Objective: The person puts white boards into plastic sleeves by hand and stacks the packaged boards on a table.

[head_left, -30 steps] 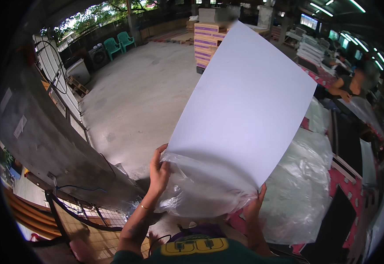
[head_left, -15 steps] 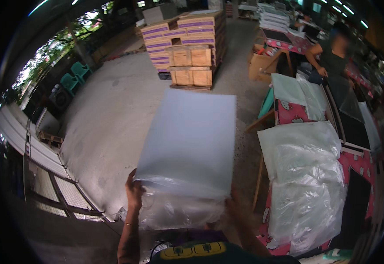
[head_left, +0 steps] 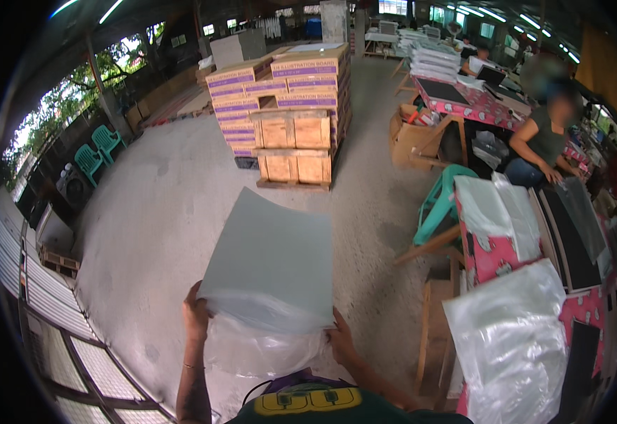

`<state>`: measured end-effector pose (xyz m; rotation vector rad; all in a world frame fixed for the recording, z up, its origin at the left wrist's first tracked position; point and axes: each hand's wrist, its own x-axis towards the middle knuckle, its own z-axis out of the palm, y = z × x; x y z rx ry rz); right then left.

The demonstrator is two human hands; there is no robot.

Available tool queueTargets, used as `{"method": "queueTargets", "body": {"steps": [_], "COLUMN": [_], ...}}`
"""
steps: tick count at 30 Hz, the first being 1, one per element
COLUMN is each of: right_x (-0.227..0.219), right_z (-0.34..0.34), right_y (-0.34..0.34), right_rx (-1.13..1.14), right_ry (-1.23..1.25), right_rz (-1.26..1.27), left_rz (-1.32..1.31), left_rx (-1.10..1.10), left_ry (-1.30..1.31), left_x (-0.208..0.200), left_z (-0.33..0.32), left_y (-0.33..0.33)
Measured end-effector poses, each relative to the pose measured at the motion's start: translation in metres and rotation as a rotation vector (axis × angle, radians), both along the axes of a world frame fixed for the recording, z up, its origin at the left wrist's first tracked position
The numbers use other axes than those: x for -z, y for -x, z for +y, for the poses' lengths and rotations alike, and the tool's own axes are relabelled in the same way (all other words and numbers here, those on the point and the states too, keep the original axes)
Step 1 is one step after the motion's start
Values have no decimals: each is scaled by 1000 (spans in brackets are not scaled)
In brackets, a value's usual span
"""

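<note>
The grey board (head_left: 273,247) had tipped down from its raised slant.
Left hand (head_left: 196,311) and right hand (head_left: 340,340) curled closed on its near corners, where clear plastic (head_left: 262,350) sagged.

Ceiling tubes (head_left: 111,11): glaring white, amid dimness
Foliage (head_left: 55,128): bright daylight, left
Clear plastic (head_left: 512,343): streaked glare
Held plastic (head_left: 262,348): softer sheen
Co-worker's head (head_left: 563,107): blurred
Outer rim: black, straight edges bent

Co-worker's head (head_left: 561,106): blurred | left forearm (head_left: 194,385): cropped | plastic sheets (head_left: 513,339): cropped
</note>
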<state>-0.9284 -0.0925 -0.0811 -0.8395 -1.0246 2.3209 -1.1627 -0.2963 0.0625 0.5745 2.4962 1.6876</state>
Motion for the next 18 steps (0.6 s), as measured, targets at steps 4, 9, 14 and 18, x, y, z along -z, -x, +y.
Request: {"method": "queueTargets", "body": {"steps": [4,9,14,18], "right_x": [-27,-36,-35,-50], "right_z": [81,206,353,488], "right_y": [106,195,268,335], "right_rx": [-14,139,290,185], "right_ry": [-94,-155,-214,-203], "right_rz": [-47,-50,57,133], "left_rz": [15,37,74,27], "left_rx": [5,107,235,213], "left_ry": [-73,-140,-240,-364], "left_x": [-20,-24,-28,-39], "left_z": [86,222,397,524], "left_y": [112,232,310,380]}}
